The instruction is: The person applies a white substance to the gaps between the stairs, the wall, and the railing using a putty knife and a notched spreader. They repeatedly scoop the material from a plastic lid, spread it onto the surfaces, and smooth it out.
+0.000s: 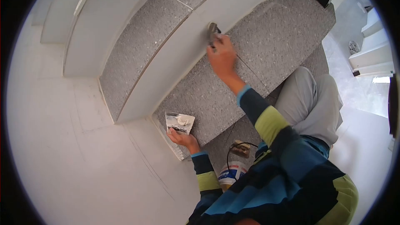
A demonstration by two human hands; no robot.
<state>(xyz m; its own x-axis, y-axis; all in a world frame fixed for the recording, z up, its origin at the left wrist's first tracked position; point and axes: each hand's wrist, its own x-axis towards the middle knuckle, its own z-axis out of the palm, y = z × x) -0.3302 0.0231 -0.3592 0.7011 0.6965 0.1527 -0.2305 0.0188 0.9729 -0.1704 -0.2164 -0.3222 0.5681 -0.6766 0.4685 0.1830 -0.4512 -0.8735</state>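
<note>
From the head cam: the right hand (223, 56) is closed round a small scraper-type tool (213, 31), up against the pale curved riser (171, 64). It's blurry, so I can't make out the blade or whether there's filler on it. The left hand (181, 138) has a squarish plate (173, 120) by its lower edge, over the near end of the speckled tread (200, 100), with a soft white blob of filler (182, 120) on top.

What'd bug me is that plate. The grip is all at one edge, so if the wrist rolls while attention's on the other hand, I reckon the blob could slide onto the tread, and that gritty-looking grey surface might be a pain to wipe. Too much angle on the tool could gouge the smooth riser or smear the joint. The thin dark loop (228, 157) by the bucket (230, 173) looks snaggable too, being so close to the body.

Material-wise: matte off-white risers bending in a gentle arc, flecked grey treads with straight dark joints, dark smears on the plate, and a rounded white tub with red and blue print.
</note>
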